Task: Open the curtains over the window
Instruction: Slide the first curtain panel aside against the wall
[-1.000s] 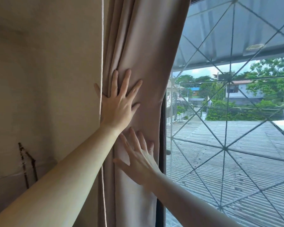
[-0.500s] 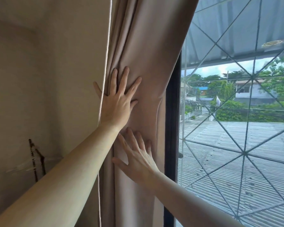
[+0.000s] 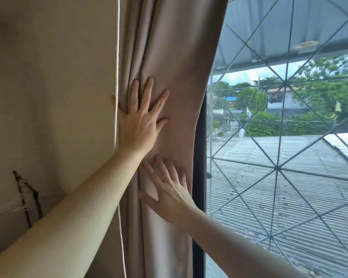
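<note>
Barely shifted — both flat, splayed hands, left hand above right hand, press the bunched beige curtain.

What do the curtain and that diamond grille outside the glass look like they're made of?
Curtain: thick, matte, opaque woven cloth, likely a blackout type; it falls in soft folds and dents under the left hand and right hand. Grille: thin, straight, grey bars that meet at small joints, probably painted metal, though the finish is hard to tell.

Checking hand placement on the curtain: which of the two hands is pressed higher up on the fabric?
The left hand, fingers spread flat on the gathered curtain. The right hand presses just below it, nearer the dark window frame.
</note>
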`<action>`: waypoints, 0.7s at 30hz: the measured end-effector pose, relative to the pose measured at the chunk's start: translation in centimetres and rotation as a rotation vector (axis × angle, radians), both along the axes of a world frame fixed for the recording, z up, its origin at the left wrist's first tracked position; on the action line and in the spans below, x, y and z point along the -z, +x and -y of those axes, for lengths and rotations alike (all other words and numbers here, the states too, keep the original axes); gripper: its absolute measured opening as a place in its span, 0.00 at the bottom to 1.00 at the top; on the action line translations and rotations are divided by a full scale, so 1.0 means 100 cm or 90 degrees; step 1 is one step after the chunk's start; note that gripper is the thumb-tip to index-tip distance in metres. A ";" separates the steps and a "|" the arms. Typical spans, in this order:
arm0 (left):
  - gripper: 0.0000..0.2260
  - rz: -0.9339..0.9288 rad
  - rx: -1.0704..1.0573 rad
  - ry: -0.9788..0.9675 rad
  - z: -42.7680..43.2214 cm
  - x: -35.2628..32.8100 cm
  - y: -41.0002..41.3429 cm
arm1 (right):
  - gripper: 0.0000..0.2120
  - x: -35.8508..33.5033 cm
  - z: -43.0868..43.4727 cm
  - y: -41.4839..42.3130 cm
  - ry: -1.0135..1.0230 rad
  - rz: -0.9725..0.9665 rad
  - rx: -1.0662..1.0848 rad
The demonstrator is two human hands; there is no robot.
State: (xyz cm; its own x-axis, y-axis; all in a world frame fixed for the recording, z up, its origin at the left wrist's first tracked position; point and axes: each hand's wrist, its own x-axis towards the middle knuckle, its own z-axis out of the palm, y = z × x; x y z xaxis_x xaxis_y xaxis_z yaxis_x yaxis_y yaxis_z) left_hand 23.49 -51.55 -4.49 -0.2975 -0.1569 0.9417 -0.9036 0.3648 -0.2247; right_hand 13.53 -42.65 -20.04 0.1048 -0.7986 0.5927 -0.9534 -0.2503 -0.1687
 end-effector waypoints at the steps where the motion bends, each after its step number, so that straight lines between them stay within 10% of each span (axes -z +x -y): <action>1: 0.35 0.000 0.005 0.000 -0.005 0.002 -0.001 | 0.40 0.002 -0.006 -0.002 0.000 -0.002 0.006; 21: 0.32 -0.051 0.081 0.069 -0.161 0.027 -0.080 | 0.39 0.024 -0.203 -0.109 0.030 -0.042 0.109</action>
